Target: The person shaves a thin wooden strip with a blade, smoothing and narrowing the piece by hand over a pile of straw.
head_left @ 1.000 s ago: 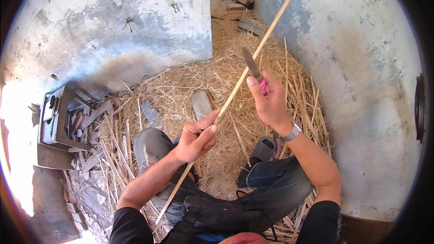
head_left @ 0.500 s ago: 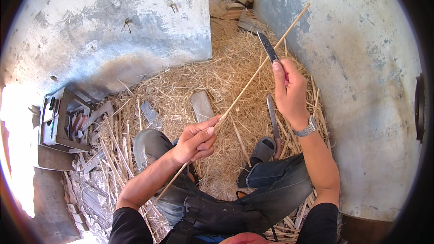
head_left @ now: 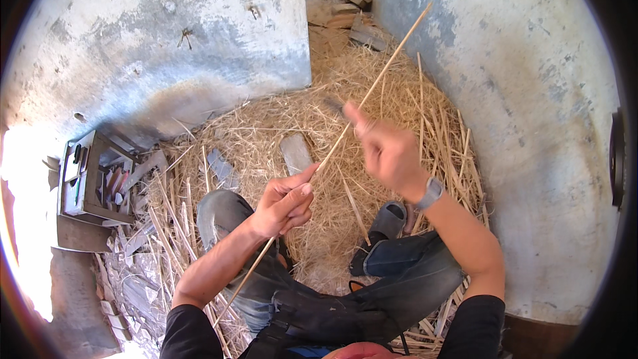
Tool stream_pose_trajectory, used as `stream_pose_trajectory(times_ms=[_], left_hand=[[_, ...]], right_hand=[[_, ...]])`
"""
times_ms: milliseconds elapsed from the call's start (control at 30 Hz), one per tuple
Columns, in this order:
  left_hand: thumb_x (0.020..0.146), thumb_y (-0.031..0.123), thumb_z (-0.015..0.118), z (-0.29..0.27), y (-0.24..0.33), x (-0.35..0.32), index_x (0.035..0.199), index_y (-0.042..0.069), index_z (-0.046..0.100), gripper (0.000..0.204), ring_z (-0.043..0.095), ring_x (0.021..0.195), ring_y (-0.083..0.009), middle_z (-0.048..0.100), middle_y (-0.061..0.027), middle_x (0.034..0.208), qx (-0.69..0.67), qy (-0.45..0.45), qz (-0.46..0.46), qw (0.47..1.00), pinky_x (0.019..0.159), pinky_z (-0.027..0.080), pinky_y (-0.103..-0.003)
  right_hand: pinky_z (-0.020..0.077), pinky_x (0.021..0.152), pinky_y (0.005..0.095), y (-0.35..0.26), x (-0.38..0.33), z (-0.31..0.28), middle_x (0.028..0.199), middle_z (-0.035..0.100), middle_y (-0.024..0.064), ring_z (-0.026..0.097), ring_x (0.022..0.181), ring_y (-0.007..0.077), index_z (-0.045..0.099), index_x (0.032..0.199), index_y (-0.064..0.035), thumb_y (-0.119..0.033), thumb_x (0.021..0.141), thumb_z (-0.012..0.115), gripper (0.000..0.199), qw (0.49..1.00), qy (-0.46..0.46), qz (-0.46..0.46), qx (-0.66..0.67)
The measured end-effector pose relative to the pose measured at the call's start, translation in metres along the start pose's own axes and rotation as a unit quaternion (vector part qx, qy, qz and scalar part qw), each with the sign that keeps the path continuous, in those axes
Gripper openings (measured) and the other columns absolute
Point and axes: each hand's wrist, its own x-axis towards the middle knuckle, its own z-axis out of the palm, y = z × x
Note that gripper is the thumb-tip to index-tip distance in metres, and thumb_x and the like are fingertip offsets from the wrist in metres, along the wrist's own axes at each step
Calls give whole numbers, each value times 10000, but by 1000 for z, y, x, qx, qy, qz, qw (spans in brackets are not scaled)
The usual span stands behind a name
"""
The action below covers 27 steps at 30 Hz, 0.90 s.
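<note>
Straw-littered corner between grey walls. Mid-frame, left hand (head_left: 284, 201) pinching long cane strip (head_left: 345, 133) running to upper right; right hand (head_left: 389, 153) blurred, closed, seemingly mid-shaving stroke, blade unclear. Next likely: steady grip, another controlled pass.

Long thin stick, held slantwise above the straw

The pale, straight stick (head_left: 372, 90) runs from low on the left, past the knee, up to the far right near the wall; a dark knife (head_left: 334, 105), blurred, lies against its middle.
</note>
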Motion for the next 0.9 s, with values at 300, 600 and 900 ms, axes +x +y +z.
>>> stream_pose_trajectory(times_ms=[300, 600, 900], left_hand=[[1109, 159, 444, 0, 3, 1, 1526, 143, 475, 419, 240, 411, -56, 301, 56, 582, -2, 25, -18, 1000, 400, 270, -226], [1107, 147, 443, 2, 0, 6, 1518, 146, 488, 413, 235, 419, -52, 301, 54, 594, -32, -39, -20, 999, 400, 268, -218], [1104, 139, 444, 0, 4, 4, 1501, 164, 514, 404, 217, 424, -53, 294, 56, 598, -35, 10, -31, 999, 378, 259, -217]], right_hand=[[382, 447, 287, -25, -11, 22, 725, 708, 89, 483, 458, 94, 756, 942, -9, -47, 957, 641, 122, 998, 25, 5, 55], [357, 386, 266, 26, 3, -4, 834, 755, 68, 470, 437, 64, 745, 1119, 4, -107, 1009, 601, 212, 986, 100, 130, 27], [386, 399, 255, 38, -6, 8, 823, 752, 104, 502, 449, 84, 753, 1014, -33, -112, 974, 631, 151, 991, 87, 98, 15]])
